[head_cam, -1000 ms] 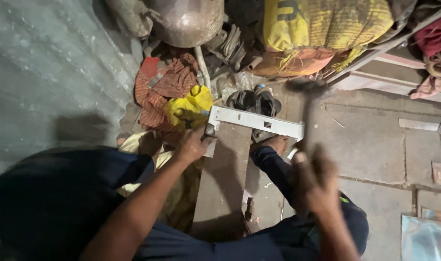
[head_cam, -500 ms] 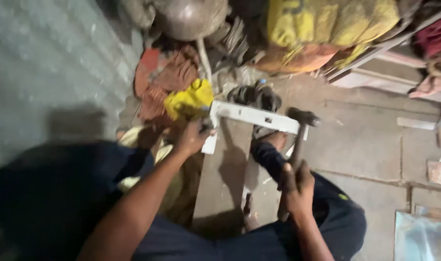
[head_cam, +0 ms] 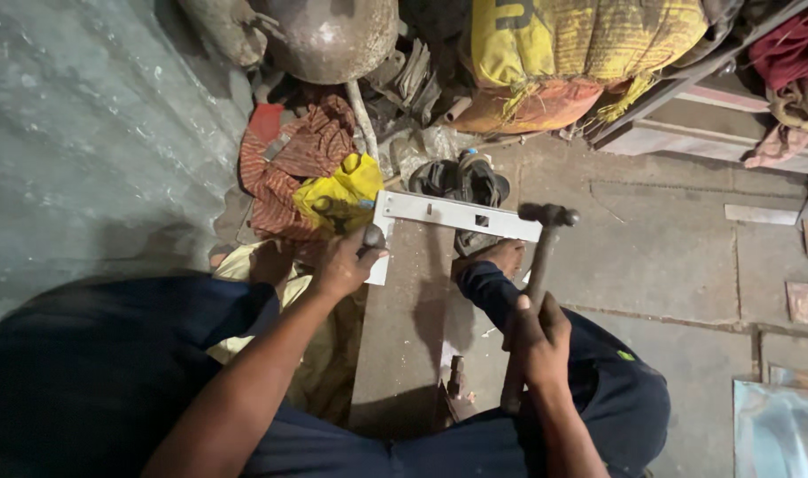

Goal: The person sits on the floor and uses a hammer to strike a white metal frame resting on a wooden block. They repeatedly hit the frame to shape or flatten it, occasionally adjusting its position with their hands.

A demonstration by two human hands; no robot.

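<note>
Concrete block [head_cam: 404, 336]: long grey slab at centre, running near to far between the person's legs.

Yellow sack [head_cam: 581, 40]: far, right of a round metal pot [head_cam: 333, 35].

Striped cloth [head_cam: 289, 159] with yellow bag [head_cam: 342, 199]: far left of the block.

White metal bracket [head_cam: 457, 215]: angled strip with slots, lying across the block's far end, one leg hanging down at its left.

Hammer [head_cam: 537, 265]: dark head touching the bracket's right end, handle running near.

Right hand [head_cam: 532, 341]: fingers wrapped tight around the hammer handle.

Left hand [head_cam: 346, 261]: curled, gripping the bracket's left corner.
</note>
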